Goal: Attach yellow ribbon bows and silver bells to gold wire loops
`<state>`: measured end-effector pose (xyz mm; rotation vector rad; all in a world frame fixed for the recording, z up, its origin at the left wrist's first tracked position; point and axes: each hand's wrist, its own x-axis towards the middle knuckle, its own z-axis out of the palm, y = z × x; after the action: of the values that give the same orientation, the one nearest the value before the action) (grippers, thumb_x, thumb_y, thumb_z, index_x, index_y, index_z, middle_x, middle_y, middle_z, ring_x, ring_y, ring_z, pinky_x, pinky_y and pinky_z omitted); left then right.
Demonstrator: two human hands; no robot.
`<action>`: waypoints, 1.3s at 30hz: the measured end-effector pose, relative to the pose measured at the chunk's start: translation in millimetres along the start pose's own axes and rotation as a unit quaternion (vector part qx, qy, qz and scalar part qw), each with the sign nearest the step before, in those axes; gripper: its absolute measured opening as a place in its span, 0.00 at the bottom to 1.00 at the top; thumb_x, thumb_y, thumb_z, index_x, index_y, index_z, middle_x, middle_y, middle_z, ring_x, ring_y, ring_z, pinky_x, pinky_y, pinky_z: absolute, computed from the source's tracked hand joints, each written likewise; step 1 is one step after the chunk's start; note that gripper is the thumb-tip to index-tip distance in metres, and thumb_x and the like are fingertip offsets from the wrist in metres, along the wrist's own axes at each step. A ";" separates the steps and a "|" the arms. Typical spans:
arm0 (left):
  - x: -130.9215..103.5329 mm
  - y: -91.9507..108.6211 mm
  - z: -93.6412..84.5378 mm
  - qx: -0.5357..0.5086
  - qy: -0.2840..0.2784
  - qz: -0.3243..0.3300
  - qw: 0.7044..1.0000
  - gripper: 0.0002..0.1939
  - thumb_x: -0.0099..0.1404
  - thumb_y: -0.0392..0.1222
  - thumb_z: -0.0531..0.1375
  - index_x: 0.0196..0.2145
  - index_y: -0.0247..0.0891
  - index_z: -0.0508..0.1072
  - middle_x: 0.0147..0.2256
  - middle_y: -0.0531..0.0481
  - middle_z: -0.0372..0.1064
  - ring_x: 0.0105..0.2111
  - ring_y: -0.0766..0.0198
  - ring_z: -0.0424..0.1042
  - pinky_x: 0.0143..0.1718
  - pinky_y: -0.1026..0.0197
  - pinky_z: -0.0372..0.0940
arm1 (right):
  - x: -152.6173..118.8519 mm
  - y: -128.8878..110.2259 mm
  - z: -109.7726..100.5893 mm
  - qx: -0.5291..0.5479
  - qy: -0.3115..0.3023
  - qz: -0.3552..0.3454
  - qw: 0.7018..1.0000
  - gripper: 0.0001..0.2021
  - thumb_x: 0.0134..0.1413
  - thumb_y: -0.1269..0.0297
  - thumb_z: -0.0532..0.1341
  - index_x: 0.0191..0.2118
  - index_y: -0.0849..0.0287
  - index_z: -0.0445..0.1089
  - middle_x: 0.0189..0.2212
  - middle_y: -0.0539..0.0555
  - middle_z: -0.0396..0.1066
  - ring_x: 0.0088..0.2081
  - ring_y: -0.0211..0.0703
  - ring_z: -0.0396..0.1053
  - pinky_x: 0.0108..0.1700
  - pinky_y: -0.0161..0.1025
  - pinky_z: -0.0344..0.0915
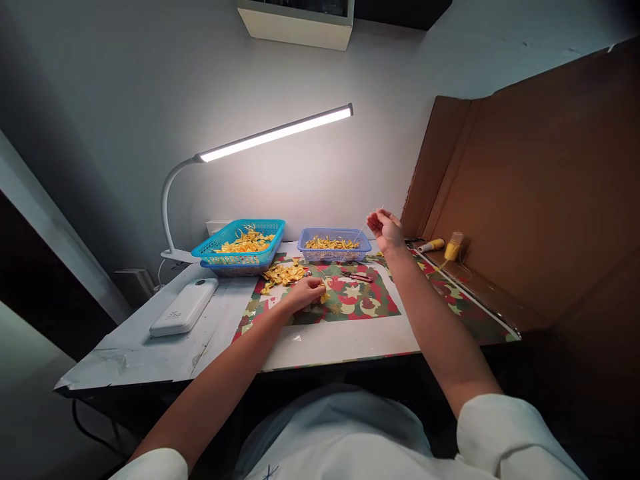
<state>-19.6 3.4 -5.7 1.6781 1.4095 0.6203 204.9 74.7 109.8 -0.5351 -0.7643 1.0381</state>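
Note:
My left hand is low over the patterned mat, fingers pinched on a small yellow ribbon piece. Raised to the right, my right hand has thumb and fingertips closed on a thin pale thread, which slants down toward the left. Whether a needle is also in these fingers is too small to tell. Beside my left hand lies a loose pile of yellow ribbon pieces, bow-like in shape. A pair of dark red thread snips rests on the mat between my hands.
Yellow pieces fill a turquoise basket, stacked on another, and a lilac basket behind the mat. A white power bank lies left, below a lit desk lamp. Yellow thread spools stand by a cardboard wall at right.

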 end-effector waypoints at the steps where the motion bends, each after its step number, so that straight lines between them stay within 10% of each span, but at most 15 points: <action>1: 0.0 0.5 -0.1 -0.001 0.002 -0.003 1.000 0.18 0.67 0.45 0.58 0.52 0.35 0.68 0.50 0.43 0.68 0.45 0.56 0.71 0.45 0.49 0.69 | 0.0 -0.7 -1.0 0.003 0.000 -0.001 1.000 0.08 0.51 0.71 0.66 0.28 0.58 0.65 0.19 0.43 0.71 0.23 0.32 0.73 0.31 0.32 0.74; 15: 1.7 -1.6 -5.1 -0.043 0.048 0.045 0.997 0.17 0.67 0.45 0.58 0.51 0.35 0.69 0.48 0.44 0.68 0.44 0.57 0.71 0.43 0.50 0.70 | -18.0 -6.4 -10.3 0.025 -0.052 0.026 0.998 0.07 0.51 0.71 0.66 0.28 0.57 0.66 0.19 0.42 0.72 0.24 0.30 0.73 0.31 0.27 0.74; 23: 1.4 11.9 -22.6 -0.153 0.240 0.168 0.944 0.17 0.60 0.35 0.58 0.48 0.36 0.71 0.44 0.46 0.68 0.33 0.65 0.67 0.35 0.61 0.65 | -43.6 -13.2 1.7 -0.017 -0.170 0.073 0.983 0.09 0.44 0.67 0.71 0.29 0.58 0.69 0.20 0.45 0.73 0.24 0.35 0.74 0.29 0.32 0.74; 30: -13.5 62.1 5.3 -0.270 0.049 0.235 0.932 0.21 0.53 0.46 0.66 0.43 0.37 0.73 0.39 0.46 0.73 0.22 0.69 0.67 0.22 0.66 0.60 | -65.4 -13.0 37.8 -0.045 -0.294 0.070 0.952 0.14 0.37 0.59 0.73 0.29 0.57 0.70 0.23 0.46 0.73 0.27 0.37 0.74 0.33 0.35 0.74; 34: -3.0 73.8 2.8 -0.361 -0.001 0.220 0.906 0.18 0.58 0.54 0.61 0.26 0.35 0.68 0.18 0.56 0.61 0.14 0.75 0.53 0.15 0.69 0.48 | -60.0 -6.1 41.2 -0.059 -0.210 0.064 0.974 0.10 0.43 0.64 0.69 0.29 0.57 0.68 0.22 0.45 0.71 0.26 0.35 0.73 0.35 0.36 0.74; 39: 3.3 70.4 -18.6 -0.453 0.025 0.202 0.868 0.15 0.59 0.50 0.61 0.25 0.37 0.63 0.20 0.59 0.58 0.13 0.77 0.48 0.14 0.71 0.45 | -50.8 18.4 21.5 -0.057 -0.114 0.080 0.989 0.07 0.47 0.67 0.67 0.29 0.57 0.66 0.20 0.43 0.70 0.24 0.32 0.71 0.33 0.33 0.72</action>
<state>4.6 10.6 62.6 1.1537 0.5816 1.3216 162.9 37.4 94.7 -0.5885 -1.0003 1.2236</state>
